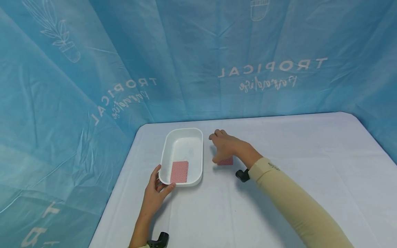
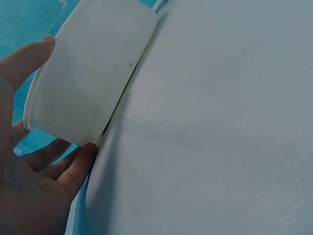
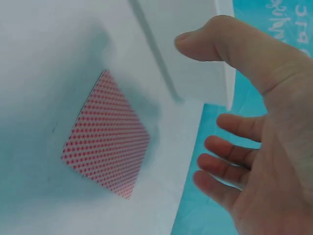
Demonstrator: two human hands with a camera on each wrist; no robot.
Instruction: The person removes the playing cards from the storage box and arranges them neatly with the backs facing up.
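Note:
A white tray (image 1: 187, 148) stands on the table, and a red-patterned playing card (image 1: 179, 172) lies back up at its near end; whether more cards are under it I cannot tell. My left hand (image 1: 155, 196) grips the tray's near left corner, thumb by the rim and fingers round the side, as the left wrist view shows. To the right of the tray, my right hand (image 1: 225, 146) hovers with nothing in it, fingers apart. Beneath it a second red-patterned card (image 3: 105, 139) lies on the cloth, partly hidden by the hand in the head view.
A white cloth (image 1: 279, 165) covers the table. Blue printed curtains (image 1: 198, 62) hang behind it and along the left side. Each wrist carries a small black device (image 1: 243, 175).

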